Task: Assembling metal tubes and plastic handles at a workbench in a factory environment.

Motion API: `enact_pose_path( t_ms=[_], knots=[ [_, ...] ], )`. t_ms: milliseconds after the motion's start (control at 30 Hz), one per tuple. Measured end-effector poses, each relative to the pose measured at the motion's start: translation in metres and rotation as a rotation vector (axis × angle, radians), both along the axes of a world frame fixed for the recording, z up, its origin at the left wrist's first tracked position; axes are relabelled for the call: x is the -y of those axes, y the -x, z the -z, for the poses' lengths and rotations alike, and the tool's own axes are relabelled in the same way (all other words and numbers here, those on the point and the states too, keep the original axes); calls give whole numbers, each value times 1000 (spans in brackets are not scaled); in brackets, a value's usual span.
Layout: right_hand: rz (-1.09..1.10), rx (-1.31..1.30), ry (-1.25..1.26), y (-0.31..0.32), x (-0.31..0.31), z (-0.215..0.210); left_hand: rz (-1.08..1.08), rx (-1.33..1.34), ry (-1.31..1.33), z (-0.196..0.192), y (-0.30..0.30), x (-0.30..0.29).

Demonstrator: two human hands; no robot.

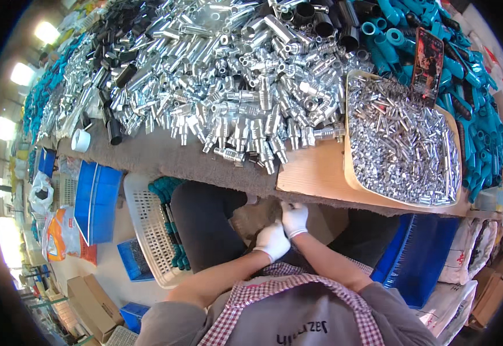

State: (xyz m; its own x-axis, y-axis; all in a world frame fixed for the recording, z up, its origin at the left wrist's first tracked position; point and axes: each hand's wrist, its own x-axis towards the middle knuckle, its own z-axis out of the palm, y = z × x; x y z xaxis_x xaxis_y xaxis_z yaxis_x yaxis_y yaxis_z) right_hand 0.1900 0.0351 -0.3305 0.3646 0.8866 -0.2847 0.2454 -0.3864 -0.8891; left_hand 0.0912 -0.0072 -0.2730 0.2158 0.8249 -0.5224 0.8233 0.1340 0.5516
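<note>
A phone [427, 68] with a lit screen leaned upright near the right end of the tabletop [153, 154], and a white ring [86, 140] sat at its left edge. To the left stood a tall blue bin [97, 202], beside an orange-and-white bag [62, 232]. An open cardboard box [92, 304] lay lower left; pale sacks [450, 297] lay at far right.

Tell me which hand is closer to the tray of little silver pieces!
Right. The right hand is left of and below the tray in view; the left hand is farther left and lower.
</note>
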Motion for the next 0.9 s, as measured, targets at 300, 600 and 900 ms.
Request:
enact_pose_path(
  t_ms=[300, 600, 900],
  knots=[
    [-87, 63, -94, 7, 9, -2, -48, 31, -61, 16, 5, 11],
    [-315, -300, 73, -69, 22, -53, 50, 222, -197, -150, 113, -11],
    [-170, -612, 502, -93, 55, -25, -953, 390, -342, -251, 301, 98]
  ],
)
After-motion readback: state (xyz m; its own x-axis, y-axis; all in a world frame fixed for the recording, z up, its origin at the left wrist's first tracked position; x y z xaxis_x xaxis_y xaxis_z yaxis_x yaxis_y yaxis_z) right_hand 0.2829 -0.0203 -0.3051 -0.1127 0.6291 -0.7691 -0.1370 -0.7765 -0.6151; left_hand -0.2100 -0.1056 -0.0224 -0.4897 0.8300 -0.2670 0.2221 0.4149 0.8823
